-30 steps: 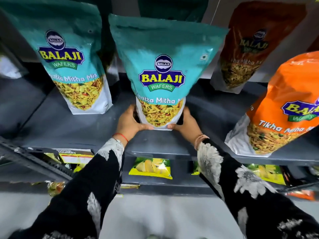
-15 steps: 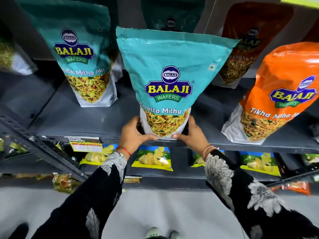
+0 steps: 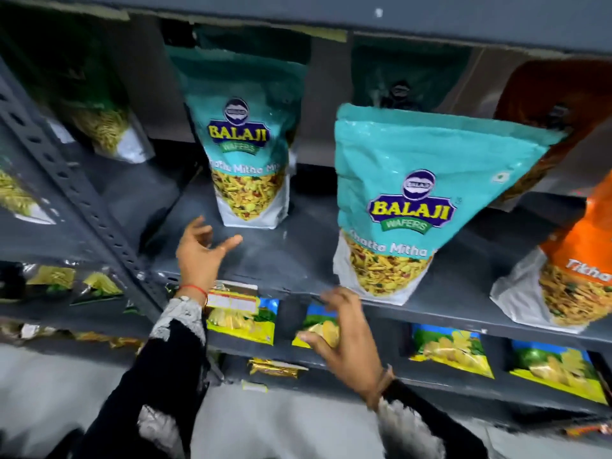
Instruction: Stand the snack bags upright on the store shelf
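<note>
A teal Balaji snack bag point(image 3: 410, 200) stands upright at the front edge of the grey metal shelf point(image 3: 298, 260), with nothing holding it. A second teal bag point(image 3: 245, 154) stands further back to the left. My left hand point(image 3: 202, 256) hovers open over the bare shelf just in front of that second bag, apart from it. Below the shelf edge, my right hand point(image 3: 344, 342) hangs with fingers loosely curled and empty, just under the near bag. An orange Balaji bag point(image 3: 576, 273) stands at the right edge.
Darker bags stand at the shelf's back: an orange-brown one point(image 3: 556, 104) and teal ones point(image 3: 407, 77). A perforated grey upright point(image 3: 76, 193) divides off the left bay with yellow-snack bags point(image 3: 109, 127). Yellow chip packets point(image 3: 450, 352) line the lower shelf. A price label point(image 3: 233, 298) hangs on the shelf edge.
Both hands have let go of the near teal bag, which now stands alone. My left hand moved left toward the other teal bag; my right hand dropped below the shelf edge. The view shifted left.
</note>
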